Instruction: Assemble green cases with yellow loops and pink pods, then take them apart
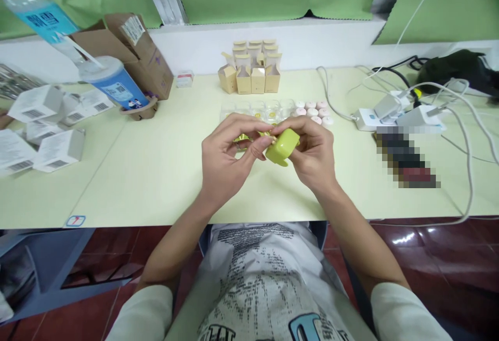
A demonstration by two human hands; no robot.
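A glossy yellow-green plastic piece [284, 146] with a rounded block shape is up in front of me, above the table. My right hand [315, 151] grips it from the right, fingers curled around its edge. From the other side, my left hand [226, 159] is closed, thumb and fingertips pinching at the piece's left edge. More yellow-green shows in the gap behind my left thumb; whether it belongs to the same piece I cannot tell. Beyond my hands stand clear plastic cups [275, 107], partly hidden by my fingers, and several pale pink round pieces [312, 109].
Small open cardboard boxes [251, 78] stand in rows by the wall. To the left are white boxes [58, 149], a blue cup [120, 86], a bottle [42, 16] and a brown carton [150, 60]. A power strip [368, 119] with cables lies at right, near a blurred-out item [407, 159].
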